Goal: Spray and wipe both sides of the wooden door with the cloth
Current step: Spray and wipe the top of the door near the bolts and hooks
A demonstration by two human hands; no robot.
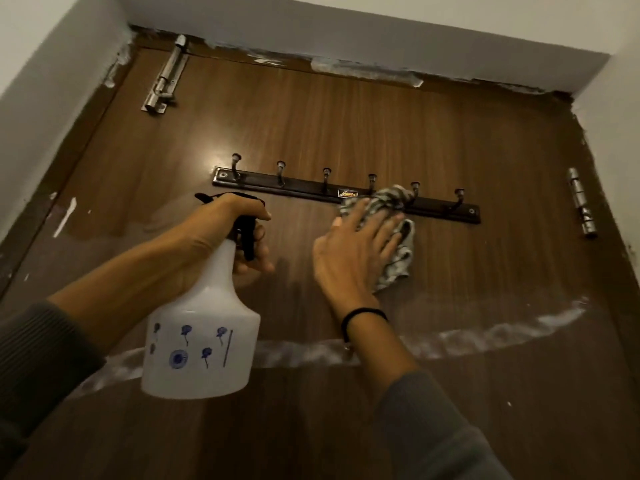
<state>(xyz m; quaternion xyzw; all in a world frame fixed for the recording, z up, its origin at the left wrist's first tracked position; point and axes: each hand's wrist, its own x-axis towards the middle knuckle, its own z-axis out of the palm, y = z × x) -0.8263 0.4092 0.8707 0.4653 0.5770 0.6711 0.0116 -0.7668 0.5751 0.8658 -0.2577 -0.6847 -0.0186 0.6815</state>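
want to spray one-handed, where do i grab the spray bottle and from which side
Take the spray bottle by its narrow neck, just under the black head, coming from the side opposite the trigger. The neck is slim enough to wrap, while the body flares wide below, and your fingers then reach the trigger, as the left hand shows.

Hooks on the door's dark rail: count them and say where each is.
6, spaced along the rail: first hook at its left end, second hook, third hook, fourth hook, fifth hook partly behind the cloth, sixth hook near the right end. None seems fully hidden.
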